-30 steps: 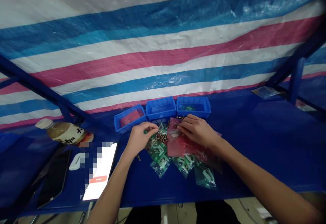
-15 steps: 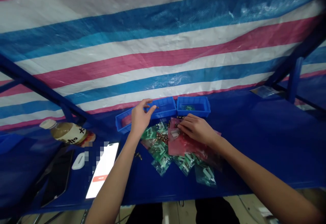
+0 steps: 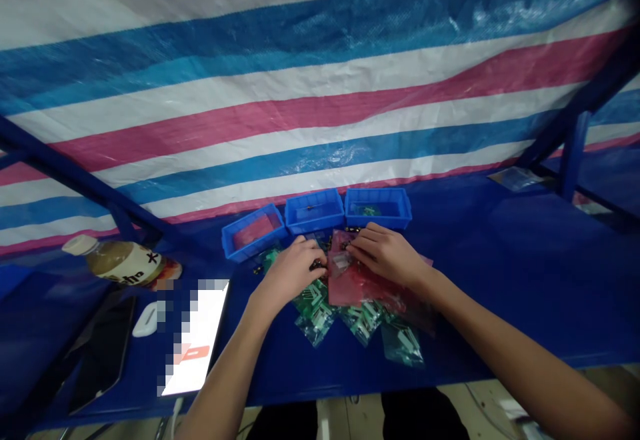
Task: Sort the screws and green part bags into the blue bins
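My left hand [image 3: 296,268] is over the pile of small dark metal pieces [image 3: 317,265], its fingers curled down among them; what the fingertips grip is hidden. Beside it, my right hand [image 3: 383,253] has its bent fingers pressed together on the upper part of a pink plastic bag [image 3: 345,287]. A few dark metal pieces show near those fingertips. Around and under the pink bag lie several clear green-tinted bags [image 3: 316,323] with pale strips and small metal parts inside.
Three blue trays stand behind the pile: a left tray [image 3: 227,243] with something pink, a middle tray [image 3: 315,227] with a small dark piece, and a right tray [image 3: 379,220] with a greenish bag. A bottle [image 3: 123,263], white case [image 3: 145,320], dark phone [image 3: 103,353] and lit phone [image 3: 207,333] lie left.
My left hand has come down and toward me from over the middle tray to the metal pieces, its fingers now curled. My right hand stays on the pink bag.
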`<state>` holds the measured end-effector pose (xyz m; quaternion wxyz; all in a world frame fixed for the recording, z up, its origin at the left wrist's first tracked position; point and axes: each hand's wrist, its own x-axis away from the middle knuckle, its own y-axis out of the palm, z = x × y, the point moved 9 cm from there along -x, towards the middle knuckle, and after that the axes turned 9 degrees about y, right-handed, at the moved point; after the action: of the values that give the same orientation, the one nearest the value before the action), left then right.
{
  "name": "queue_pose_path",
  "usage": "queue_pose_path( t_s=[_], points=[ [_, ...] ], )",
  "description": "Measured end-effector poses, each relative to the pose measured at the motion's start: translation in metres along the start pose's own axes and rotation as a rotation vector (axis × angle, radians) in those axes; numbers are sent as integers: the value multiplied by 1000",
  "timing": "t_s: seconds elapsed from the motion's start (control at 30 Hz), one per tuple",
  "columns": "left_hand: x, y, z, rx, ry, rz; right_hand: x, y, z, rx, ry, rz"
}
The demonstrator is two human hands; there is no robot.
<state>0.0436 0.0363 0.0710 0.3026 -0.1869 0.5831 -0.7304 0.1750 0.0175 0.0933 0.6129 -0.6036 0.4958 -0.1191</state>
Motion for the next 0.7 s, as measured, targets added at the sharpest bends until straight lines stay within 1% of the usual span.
queue_pose_path(
  t_s=[0.17,0.27,0.33,0.4,0.43,0.53,0.6,0.63,0.7],
  points=[
    [0,0,12,-143,19,-33,0,0,1,4,6,-14],
    [-1,0,11,-106,50,-40,-1,0,3,9,17,-21],
    [0,-4,4,-45,52,0,-1,-1,3,13,20,-19],
    [2,-16,-5,-7,29,106,-1,-3,3,8,16,-9],
    [5,-25,-8,-1,20,188,-1,-4,2,3,12,-3],
    [20,-58,-12,-14,23,500,-2,-6,1,-1,7,4],
    [31,-73,-13,-31,24,671,-2,-6,1,8,6,2],
    [34,-78,-15,-38,13,728,-2,-5,1,11,5,-1],
    [33,-83,-23,-53,-29,784,-2,-4,1,7,3,-3]
  ],
)
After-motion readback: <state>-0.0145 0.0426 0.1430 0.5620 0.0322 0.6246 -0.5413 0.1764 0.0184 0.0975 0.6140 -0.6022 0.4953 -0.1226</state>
